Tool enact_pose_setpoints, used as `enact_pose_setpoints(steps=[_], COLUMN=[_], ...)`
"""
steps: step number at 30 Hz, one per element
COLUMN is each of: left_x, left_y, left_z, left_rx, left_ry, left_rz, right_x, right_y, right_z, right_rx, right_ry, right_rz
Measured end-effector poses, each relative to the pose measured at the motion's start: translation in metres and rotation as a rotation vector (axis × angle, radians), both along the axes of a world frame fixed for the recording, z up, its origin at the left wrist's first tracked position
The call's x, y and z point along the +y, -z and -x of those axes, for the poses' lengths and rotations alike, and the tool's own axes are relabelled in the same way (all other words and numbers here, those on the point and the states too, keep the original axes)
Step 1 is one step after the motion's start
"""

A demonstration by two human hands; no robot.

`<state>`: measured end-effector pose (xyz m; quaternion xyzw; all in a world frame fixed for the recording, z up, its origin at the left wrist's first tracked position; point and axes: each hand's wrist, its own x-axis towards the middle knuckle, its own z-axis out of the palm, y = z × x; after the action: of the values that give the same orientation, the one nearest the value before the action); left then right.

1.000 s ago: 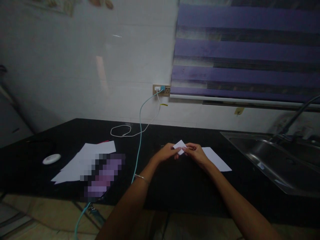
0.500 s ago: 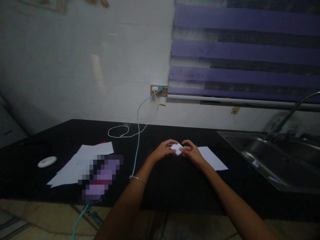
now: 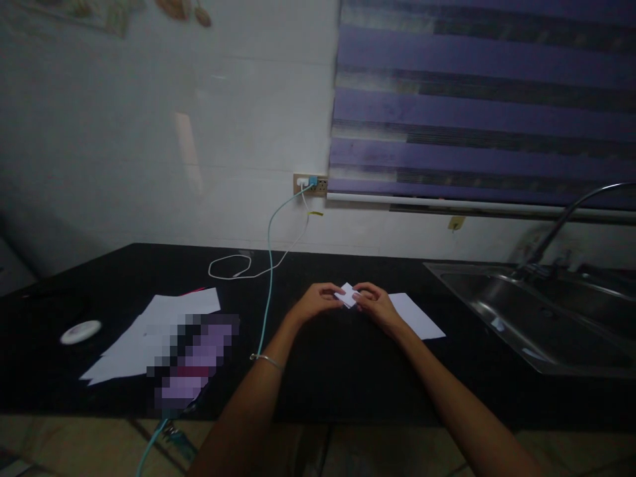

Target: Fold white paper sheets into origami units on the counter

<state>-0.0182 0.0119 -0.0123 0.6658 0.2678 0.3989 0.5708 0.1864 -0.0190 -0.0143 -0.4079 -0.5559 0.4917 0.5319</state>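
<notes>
1 paper square (image 3: 347, 291) sits cornerwise, pinched between left hand (image 3: 317, 300) and right hand (image 3: 376, 305), left of the sink (image 3: 521, 308).

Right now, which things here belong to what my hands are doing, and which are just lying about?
In the job:
small paper, held by left hand and right hand
perhaps the sheet beside the right hand

Lying about, it seems:
loose papers
white disc
teal cable
white cable
purple item, blurred

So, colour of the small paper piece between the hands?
The small paper piece is white, as the head view shows.
</notes>
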Motion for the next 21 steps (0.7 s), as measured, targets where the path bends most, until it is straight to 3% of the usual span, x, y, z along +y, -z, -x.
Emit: enact_pose_setpoints(steps=[8,21], left_x=[0.0071,0.0078], left_y=[0.0006,-0.0011], left_z=[0.0051,0.0033], left_rx=[0.041,0.062], left_ry=[0.009,-0.03], left_rz=[0.02,0.002], right_x=[-0.0067,-0.0018], right_y=[-0.0019,0.0042], right_z=[-0.0053,-0.0079], right_rx=[-0.007,-0.094], right_ry=[-0.202,-0.177], right_rz=[0.037,0.004])
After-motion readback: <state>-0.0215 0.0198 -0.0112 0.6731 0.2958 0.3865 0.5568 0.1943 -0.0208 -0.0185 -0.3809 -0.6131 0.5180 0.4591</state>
